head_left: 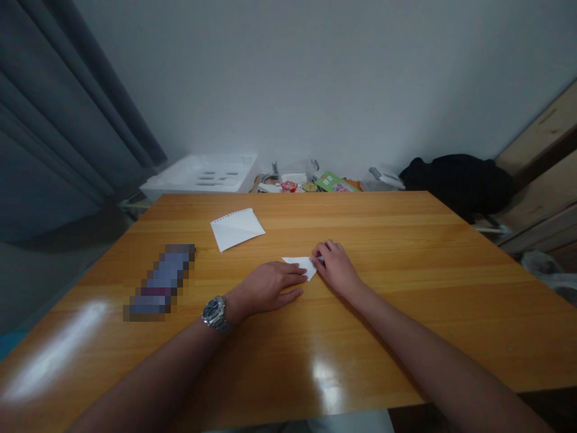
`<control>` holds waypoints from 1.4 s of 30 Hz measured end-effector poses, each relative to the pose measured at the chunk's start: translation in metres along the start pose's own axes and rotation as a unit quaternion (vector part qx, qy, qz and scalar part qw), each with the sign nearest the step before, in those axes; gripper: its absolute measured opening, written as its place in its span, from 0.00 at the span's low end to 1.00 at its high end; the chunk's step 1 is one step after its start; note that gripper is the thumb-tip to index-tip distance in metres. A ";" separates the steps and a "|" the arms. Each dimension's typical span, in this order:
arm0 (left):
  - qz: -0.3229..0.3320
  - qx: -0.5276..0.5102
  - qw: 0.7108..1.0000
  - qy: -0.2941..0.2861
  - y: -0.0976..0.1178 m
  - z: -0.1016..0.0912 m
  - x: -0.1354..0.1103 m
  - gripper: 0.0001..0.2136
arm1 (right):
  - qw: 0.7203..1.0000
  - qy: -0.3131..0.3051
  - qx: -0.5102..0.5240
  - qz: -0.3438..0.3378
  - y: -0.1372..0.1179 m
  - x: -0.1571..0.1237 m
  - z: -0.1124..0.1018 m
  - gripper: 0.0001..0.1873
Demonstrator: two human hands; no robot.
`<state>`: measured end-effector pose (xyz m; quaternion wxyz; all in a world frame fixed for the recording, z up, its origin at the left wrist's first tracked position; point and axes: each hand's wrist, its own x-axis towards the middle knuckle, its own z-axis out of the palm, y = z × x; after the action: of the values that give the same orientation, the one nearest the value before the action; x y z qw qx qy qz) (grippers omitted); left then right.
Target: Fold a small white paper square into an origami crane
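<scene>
A small folded white paper point(305, 262) lies on the wooden table, with a pointed corner towards me. My left hand point(269, 286) rests over its left part, fingers stretched out and lying flat on it. At the paper's right end, my right hand point(336, 266) has its fingers bent and pinched on the edge, covering that corner. A flat white sheet point(238, 230) with a torn, perforated edge lies apart, beyond my left hand.
A pixelated, phone-shaped object point(161, 281) lies on the table point(406, 252) at left. Behind the far edge stand a white foam box point(202, 174), a green packet point(334, 182) and other clutter. A black cloth-like heap point(457, 180) is at right, a grey curtain point(58, 108) at left.
</scene>
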<state>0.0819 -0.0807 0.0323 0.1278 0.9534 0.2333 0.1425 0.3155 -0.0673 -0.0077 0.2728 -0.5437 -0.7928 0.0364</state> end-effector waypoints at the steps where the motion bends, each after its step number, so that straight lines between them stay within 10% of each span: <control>1: -0.003 0.002 1.000 0.002 0.000 0.000 0.000 0.17 | 1.000 0.000 -0.002 0.001 -0.001 0.000 0.000 0.03; 29: 0.003 0.046 0.999 -0.010 0.001 0.005 0.000 0.22 | 0.999 0.003 0.048 -0.005 0.004 0.002 -0.005 0.05; 42: -0.013 0.043 0.999 -0.029 0.004 0.001 0.002 0.20 | 0.985 -0.072 0.018 -0.159 0.002 -0.039 -0.038 0.17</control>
<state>0.0852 -0.0832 0.0326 0.0951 0.9586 0.2479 0.1032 0.3449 -0.1098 0.0090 0.2274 -0.4017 -0.8859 0.0456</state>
